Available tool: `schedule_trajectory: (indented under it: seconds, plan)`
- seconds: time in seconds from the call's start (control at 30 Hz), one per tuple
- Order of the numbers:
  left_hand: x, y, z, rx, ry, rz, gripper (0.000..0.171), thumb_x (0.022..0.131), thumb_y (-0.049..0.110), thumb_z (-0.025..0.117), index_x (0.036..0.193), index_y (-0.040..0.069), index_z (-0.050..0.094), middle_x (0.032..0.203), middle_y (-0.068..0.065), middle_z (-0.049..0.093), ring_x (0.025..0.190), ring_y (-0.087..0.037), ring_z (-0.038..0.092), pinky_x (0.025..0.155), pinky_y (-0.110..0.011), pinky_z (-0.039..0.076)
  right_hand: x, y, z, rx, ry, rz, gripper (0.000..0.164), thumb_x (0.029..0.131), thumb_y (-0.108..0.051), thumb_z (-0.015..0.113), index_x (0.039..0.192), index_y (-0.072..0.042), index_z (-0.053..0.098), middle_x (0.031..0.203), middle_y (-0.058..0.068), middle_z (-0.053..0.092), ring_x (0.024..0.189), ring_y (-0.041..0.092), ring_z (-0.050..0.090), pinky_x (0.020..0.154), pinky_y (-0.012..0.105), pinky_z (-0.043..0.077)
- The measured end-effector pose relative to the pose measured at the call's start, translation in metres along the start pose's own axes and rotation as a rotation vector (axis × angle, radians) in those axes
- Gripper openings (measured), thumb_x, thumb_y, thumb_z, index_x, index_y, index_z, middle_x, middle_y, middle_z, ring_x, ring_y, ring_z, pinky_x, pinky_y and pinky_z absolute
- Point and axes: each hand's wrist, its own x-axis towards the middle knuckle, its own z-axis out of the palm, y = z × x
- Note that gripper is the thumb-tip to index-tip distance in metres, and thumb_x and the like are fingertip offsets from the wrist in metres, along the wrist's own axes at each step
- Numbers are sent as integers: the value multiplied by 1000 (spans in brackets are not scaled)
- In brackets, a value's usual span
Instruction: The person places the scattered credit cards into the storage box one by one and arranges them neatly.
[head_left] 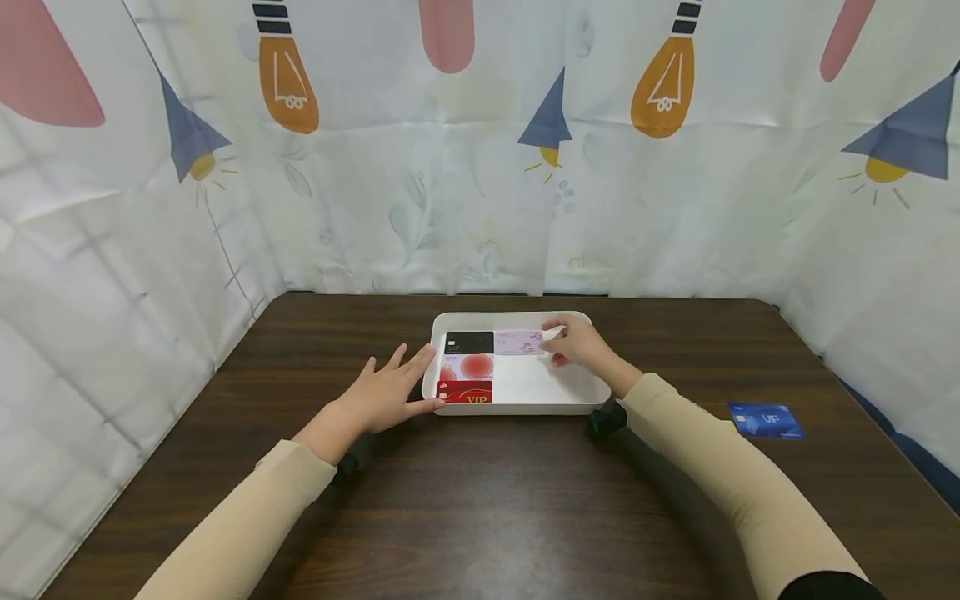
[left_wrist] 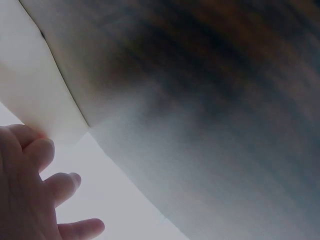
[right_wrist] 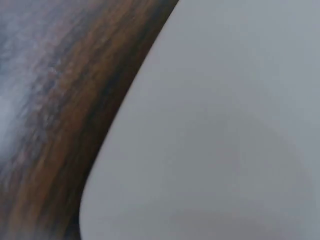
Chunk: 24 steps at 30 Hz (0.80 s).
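A white tray (head_left: 532, 408) holds several cards. In its left part a black VIP card (head_left: 470, 342), a pink card with red circles (head_left: 476, 367) and a red VIP card (head_left: 465, 392) form a column. To the right of the black card lies a pale purple card (head_left: 517, 342), whose right end my right hand (head_left: 573, 343) pinches between thumb and fingers. My left hand (head_left: 386, 392) rests with spread fingers against the tray's left side; the left wrist view shows its fingertips (left_wrist: 67, 186) at the tray wall (left_wrist: 60, 95). The right hand is outside the right wrist view.
On the brown wooden table (head_left: 480, 508), a blue card (head_left: 767, 421) lies to the right, beyond my right sleeve, with a bit of yellow (head_left: 729, 425) showing beside it. Patterned white curtains (head_left: 480, 167) enclose the back and sides.
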Motion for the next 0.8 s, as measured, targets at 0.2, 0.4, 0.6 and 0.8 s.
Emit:
schedule_trajectory:
  seconds: [0.2, 0.4, 0.6, 0.8]
  plan:
    - [-1, -2, 2, -5, 0, -7, 98, 95, 66, 58, 165, 9, 20, 167, -14, 25, 154, -42, 14, 115, -73, 12, -10, 0, -4, -73, -2, -105, 36, 98, -8, 70, 131, 2, 63, 91, 17, 65, 60, 16, 64, 64, 31, 60]
    - [-1, -3, 3, -6, 10, 1, 98, 95, 66, 58, 164, 8, 20, 167, -14, 26, 154, -42, 15, 115, -74, 13, -26, 0, -12, -80, -2, -186, 34, 97, -9, 70, 129, 2, 64, 95, 22, 66, 62, 21, 66, 68, 39, 62]
    - [1, -2, 1, 1, 11, 8, 97, 96, 66, 57, 164, 8, 20, 167, -14, 27, 154, -43, 15, 114, -74, 13, -44, 6, -30, -50, -53, -299, 33, 98, -7, 69, 127, 6, 64, 94, 22, 66, 70, 32, 67, 71, 48, 61]
    - [1, -2, 1, -11, 14, 11, 97, 96, 64, 58, 164, 7, 20, 166, -15, 27, 153, -43, 15, 114, -74, 12, -62, 20, -51, -40, -103, -375, 28, 97, -6, 70, 121, 8, 65, 92, 23, 65, 72, 33, 66, 67, 44, 60]
